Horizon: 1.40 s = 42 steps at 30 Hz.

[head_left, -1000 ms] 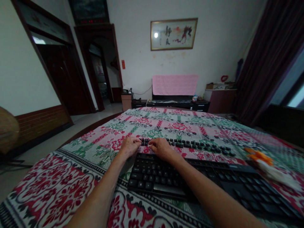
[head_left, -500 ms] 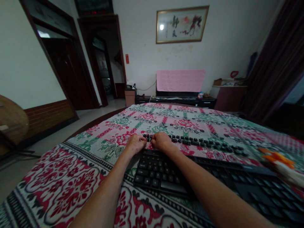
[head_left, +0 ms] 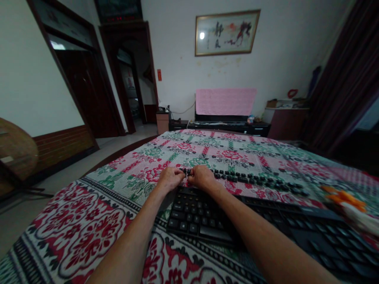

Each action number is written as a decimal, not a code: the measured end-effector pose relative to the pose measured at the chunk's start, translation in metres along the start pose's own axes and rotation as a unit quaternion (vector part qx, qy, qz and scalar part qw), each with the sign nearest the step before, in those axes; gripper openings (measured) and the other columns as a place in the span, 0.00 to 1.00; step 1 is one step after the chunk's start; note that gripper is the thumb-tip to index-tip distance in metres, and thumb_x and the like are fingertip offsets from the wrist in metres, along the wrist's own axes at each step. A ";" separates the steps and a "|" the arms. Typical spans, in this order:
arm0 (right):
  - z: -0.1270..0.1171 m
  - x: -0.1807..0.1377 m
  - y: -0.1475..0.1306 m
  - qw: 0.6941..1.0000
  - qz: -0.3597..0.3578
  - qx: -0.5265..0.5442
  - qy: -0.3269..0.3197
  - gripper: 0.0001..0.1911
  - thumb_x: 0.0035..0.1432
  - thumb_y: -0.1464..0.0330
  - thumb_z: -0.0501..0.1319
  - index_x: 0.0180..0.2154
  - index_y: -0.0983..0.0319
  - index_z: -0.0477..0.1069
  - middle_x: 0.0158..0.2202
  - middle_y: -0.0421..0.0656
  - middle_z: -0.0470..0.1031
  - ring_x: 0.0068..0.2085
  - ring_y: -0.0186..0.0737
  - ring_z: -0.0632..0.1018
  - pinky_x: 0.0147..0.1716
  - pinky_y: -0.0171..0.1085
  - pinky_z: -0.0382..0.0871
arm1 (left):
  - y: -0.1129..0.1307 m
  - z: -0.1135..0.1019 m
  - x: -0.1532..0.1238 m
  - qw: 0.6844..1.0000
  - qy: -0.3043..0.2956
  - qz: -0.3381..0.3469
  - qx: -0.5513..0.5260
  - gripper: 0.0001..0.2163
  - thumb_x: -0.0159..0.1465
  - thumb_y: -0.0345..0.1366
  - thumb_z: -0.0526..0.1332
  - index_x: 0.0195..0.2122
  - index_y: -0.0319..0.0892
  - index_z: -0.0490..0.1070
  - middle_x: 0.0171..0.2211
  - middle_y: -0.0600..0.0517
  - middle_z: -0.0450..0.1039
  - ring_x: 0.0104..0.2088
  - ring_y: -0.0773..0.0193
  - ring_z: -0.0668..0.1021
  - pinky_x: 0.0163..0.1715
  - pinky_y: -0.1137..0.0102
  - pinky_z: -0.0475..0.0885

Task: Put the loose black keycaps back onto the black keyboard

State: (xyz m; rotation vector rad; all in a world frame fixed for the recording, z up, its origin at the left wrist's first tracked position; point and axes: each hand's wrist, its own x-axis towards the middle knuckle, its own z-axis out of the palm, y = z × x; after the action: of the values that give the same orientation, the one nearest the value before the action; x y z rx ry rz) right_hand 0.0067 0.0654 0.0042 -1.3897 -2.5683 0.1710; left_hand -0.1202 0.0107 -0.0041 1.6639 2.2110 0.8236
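Step in hand, I'd judge: fingering loose keycaps at the row's left end, on the cloth just beyond the far edge of the kbd. L hand & R hand are close together there, fingers bent & narrow – can't tell if either grips a cap. Next move prob. calls for a light, precise pinch w/o nudging neighbouring caps.
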 end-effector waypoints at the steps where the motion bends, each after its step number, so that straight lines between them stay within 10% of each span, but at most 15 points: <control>1: -0.002 -0.003 0.001 1.000 -0.022 0.002 0.011 0.13 0.43 0.65 0.54 0.31 0.63 0.72 0.31 0.48 0.73 0.34 0.40 0.72 0.30 0.34 0.62 | 0.003 -0.002 -0.001 1.000 -0.007 -0.004 -0.029 0.13 0.50 0.42 0.53 0.28 0.41 0.73 0.22 0.54 0.71 0.24 0.69 0.71 0.22 0.77 0.61; 10: -0.024 -0.039 0.004 0.978 -0.120 0.132 0.109 0.10 0.45 0.67 0.55 0.29 0.63 0.70 0.24 0.42 0.72 0.26 0.33 0.70 0.24 0.30 0.59 | 0.035 -0.021 -0.019 0.955 -0.129 -0.069 -0.257 0.11 0.45 0.37 0.58 0.28 0.36 0.70 0.21 0.51 0.70 0.20 0.72 0.70 0.18 0.79 0.63; 23: -0.030 -0.080 0.012 0.973 -0.143 0.178 -0.033 0.07 0.42 0.69 0.56 0.24 0.62 0.72 0.20 0.39 0.71 0.22 0.30 0.68 0.19 0.29 0.55 | 0.030 -0.027 -0.027 0.926 -0.366 -0.022 -0.092 0.09 0.43 0.38 0.57 0.24 0.40 0.70 0.17 0.56 0.69 0.18 0.72 0.70 0.14 0.80 0.61; 42: -0.020 -0.076 0.019 0.972 -0.159 0.161 -0.063 0.09 0.45 0.67 0.53 0.24 0.62 0.71 0.19 0.38 0.69 0.22 0.30 0.68 0.20 0.29 0.54 | 0.045 -0.024 -0.031 0.931 -0.365 -0.007 -0.020 0.09 0.42 0.34 0.55 0.24 0.38 0.70 0.17 0.54 0.68 0.19 0.70 0.71 0.18 0.78 0.66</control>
State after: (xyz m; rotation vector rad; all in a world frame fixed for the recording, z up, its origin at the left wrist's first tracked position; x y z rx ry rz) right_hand 0.0673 0.0124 0.0101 -0.8665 -2.6672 0.6075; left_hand -0.0873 -0.0165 0.0365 1.5818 1.6608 0.1739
